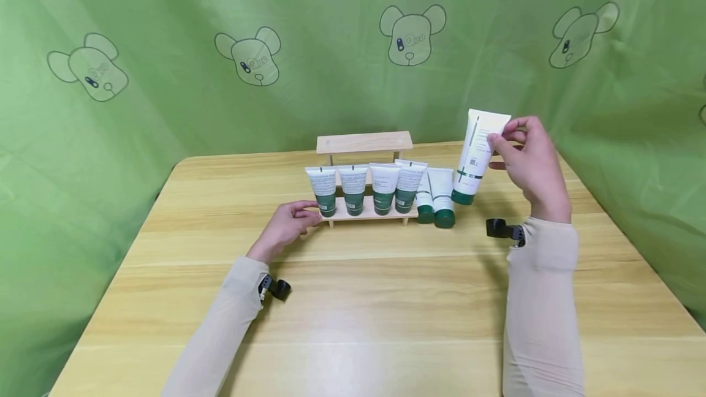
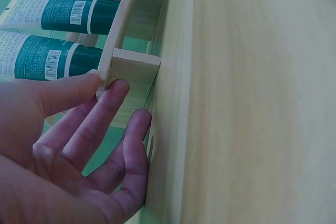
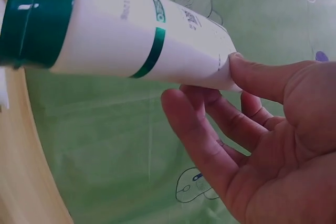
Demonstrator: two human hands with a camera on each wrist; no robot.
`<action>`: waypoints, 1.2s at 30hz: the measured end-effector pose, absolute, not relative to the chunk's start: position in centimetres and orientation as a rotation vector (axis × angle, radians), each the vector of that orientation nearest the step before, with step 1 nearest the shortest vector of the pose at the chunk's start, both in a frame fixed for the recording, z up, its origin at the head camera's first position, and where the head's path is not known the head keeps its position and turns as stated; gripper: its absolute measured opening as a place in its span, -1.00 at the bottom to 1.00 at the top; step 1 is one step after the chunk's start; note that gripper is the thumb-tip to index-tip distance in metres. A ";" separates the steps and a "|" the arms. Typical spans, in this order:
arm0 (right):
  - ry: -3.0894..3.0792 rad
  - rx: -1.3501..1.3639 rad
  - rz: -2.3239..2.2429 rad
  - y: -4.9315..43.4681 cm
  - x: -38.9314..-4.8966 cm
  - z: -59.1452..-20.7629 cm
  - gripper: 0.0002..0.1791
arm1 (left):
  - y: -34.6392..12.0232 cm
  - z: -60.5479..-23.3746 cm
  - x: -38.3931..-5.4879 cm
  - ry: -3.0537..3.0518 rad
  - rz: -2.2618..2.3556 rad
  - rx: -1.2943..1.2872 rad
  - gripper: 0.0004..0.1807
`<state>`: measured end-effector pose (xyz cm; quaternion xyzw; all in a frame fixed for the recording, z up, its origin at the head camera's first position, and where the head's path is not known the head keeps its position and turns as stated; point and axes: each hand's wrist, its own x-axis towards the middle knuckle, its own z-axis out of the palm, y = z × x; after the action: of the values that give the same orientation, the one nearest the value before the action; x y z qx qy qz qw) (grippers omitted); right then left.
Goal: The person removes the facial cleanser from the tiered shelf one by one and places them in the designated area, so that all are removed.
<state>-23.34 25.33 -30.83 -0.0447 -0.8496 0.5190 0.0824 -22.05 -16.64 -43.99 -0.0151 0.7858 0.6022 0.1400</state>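
Holding a white tube up in the air with the right hand, clear of the counter and to the right of the wooden rack, with two more white tubes in between, just beside the rack. Clamped by one edge near the flat end, with the thumb on the printed face and fingertips on the far side; slightly tilted, with the green cap lowermost. Hard to tell how many fingertips actually bear on the back, being partly hidden there. Gripping the left end of the rack's lower shelf with the left hand, thumb against the board and fingers below, close to the outermost of four small tubes standing in a row on their caps. Judging by the look of the white tube, probably light, smooth and soft in the wall, hardly fragile, but likely to dent under too tight a squeeze and to pivot a little in a pinch. Expect the most give around the middle of the body and the least at the cap. To carry it upright, take hold high up, across the broad faces, leaving the cap free as a base; for less swing, spread the fingers farther down the body.
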 end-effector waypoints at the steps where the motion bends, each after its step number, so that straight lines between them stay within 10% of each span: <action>1: -2.541 -0.138 1.554 25.4 -23.4 -31.0 -0.75 | -16.6 -44.0 -22.1 2.273 1.737 -0.042 -0.52; 36: -2.653 -0.228 1.729 28.0 -26.8 -37.6 -0.70 | -16.7 -44.3 -22.2 2.293 1.734 -0.040 -0.53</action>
<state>-26.78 28.02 -37.65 -0.0718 -0.8355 0.5444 -0.0167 -22.18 -16.68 -44.31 -0.0137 0.7905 0.5977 0.1331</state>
